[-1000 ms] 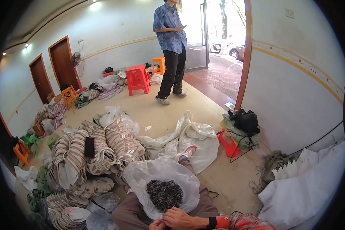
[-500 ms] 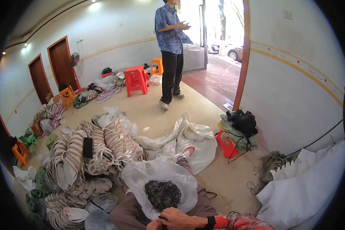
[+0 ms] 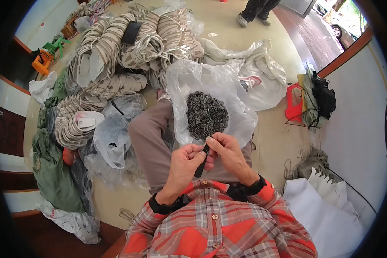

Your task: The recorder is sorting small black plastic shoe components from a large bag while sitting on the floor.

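Note:
Both hands meet over my lap at a short black strap (image 3: 201, 161). My left hand (image 3: 182, 167) closes on it between thumb and fingers. The upper end of the strap is pinched by my right hand (image 3: 228, 152), its thumb on top. Any small part between the fingertips is too small to make out. Just beyond the hands lies a pile of small dark metal rings or buckles (image 3: 206, 115), in an opened clear plastic bag (image 3: 241, 124) spread across my legs.
Stacked bundles of beige shoe-shaped pieces (image 3: 109, 47) stand at the left, a black phone (image 3: 131, 33) on top. Plastic bags (image 3: 112, 139) lie beside my leg. At the right are a red stool (image 3: 293, 101) with black bags and white sheeting (image 3: 309, 215). A person's legs (image 3: 257, 9) show far off.
The view has tipped downward, so both hands and forearms now show fully. The standing person has mostly left the picture at the top. Both hands stay together in front of the bag.

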Available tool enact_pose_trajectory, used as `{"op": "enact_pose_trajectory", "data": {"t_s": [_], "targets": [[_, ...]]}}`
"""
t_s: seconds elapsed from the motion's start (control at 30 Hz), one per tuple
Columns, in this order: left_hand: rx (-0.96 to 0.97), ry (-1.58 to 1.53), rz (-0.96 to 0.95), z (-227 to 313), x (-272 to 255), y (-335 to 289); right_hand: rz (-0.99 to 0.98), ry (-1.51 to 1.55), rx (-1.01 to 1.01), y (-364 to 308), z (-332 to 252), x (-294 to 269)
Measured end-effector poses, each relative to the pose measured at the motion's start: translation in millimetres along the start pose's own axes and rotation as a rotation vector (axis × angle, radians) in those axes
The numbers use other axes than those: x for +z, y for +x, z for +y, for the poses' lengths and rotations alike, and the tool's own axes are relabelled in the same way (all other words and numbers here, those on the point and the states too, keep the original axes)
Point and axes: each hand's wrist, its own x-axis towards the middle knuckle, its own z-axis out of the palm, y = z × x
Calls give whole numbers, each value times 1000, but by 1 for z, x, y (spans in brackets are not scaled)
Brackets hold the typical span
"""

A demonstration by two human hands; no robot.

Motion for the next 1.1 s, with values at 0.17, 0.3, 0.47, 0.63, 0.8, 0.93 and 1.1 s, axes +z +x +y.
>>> {"op": "enact_pose_trajectory", "data": {"t_s": [0.17, 0.3, 0.47, 0.63, 0.8, 0.93, 1.1], "targets": [[-55, -53, -5, 0, -1, -11, -48, 140, 57, -10, 0, 1], [-96, -114, -33, -3, -2, -12, -34, -37, 3, -16, -8, 3], [-104, -24, -17, -2, 4, -6, 10, -144, -58, -18, -5, 2], [19, -75, 66, -5, 17, -8, 112, 173, 24, -13, 0, 5], [33, 25, 72, -8, 7, -4, 162, -203, -148, -11, -2, 8], [-196, -330, -78, -7, -7, 6, 11, -615, -491, -6, -4, -5], [-365, -599, -200, -11, -18, 0, -107, -462, -210, -4, -15, -7]]}}
